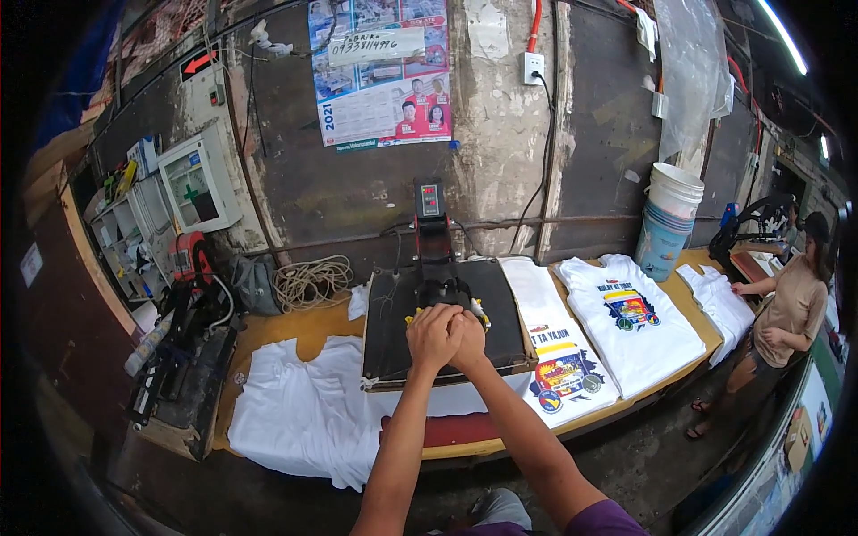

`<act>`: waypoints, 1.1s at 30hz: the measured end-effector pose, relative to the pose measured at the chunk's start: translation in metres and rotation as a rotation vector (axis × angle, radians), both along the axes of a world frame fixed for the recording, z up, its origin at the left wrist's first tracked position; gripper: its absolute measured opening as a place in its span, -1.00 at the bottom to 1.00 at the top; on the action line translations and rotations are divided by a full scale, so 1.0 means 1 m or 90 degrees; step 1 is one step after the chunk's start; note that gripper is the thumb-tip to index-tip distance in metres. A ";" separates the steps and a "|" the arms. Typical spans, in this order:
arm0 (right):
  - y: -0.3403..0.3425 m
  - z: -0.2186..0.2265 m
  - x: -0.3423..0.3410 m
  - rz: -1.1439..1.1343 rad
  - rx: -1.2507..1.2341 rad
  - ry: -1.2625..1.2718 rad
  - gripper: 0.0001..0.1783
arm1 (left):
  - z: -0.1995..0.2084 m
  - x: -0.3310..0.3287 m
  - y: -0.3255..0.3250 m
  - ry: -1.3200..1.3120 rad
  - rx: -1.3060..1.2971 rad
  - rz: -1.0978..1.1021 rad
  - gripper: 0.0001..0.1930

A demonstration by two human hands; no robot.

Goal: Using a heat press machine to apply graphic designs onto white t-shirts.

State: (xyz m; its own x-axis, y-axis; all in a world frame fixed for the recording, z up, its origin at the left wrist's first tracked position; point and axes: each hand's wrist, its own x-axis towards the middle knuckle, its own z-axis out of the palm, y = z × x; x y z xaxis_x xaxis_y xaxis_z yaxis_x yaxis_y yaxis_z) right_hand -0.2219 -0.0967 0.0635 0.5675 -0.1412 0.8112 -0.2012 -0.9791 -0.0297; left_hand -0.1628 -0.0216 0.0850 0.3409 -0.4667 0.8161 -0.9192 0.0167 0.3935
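Observation:
A heat press with a flat black top plate (391, 338) stands on the table in front of me. Its upright red and black arm carries a small control box (430, 202) with a lit display. My left hand (433, 337) and my right hand (468, 340) meet closed over the press handle, fingers together, at the middle of the plate; the grip itself is mostly hidden beneath them. White cloth sticks out from under the plate's front edge. On the right, a white printed shirt (572, 366) reaches from beside the press, and another printed shirt (633, 326) lies flat.
Left of the press lie a plain white shirt (299, 406) and a coiled rope (311, 283). A second press (183, 348) stands at the far left. Stacked buckets (668, 219) stand at the back right. Another person (791, 308) stands at the far right near a white shirt (718, 299).

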 end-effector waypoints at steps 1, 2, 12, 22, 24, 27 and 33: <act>0.000 0.000 0.000 0.000 0.008 0.004 -0.85 | 0.000 0.000 0.000 0.004 -0.009 -0.004 -0.79; 0.000 0.001 0.000 0.001 -0.001 -0.008 -0.85 | 0.000 0.000 0.000 -0.001 -0.003 0.001 -0.79; 0.004 0.005 -0.003 -0.015 0.003 0.020 -0.86 | 0.001 -0.001 0.001 0.007 0.005 -0.002 -0.78; 0.003 0.002 -0.003 -0.043 -0.015 0.066 -0.85 | -0.001 -0.001 0.000 0.001 -0.003 0.000 -0.80; 0.001 0.001 -0.001 -0.010 -0.013 0.009 -0.83 | 0.000 -0.001 0.000 -0.002 -0.005 -0.001 -0.80; -0.001 -0.001 0.002 0.019 0.008 -0.037 -0.80 | 0.000 -0.001 -0.001 -0.007 -0.005 -0.003 -0.80; -0.003 -0.004 0.003 0.017 0.008 -0.017 -0.82 | 0.000 -0.001 -0.001 -0.009 -0.005 0.004 -0.80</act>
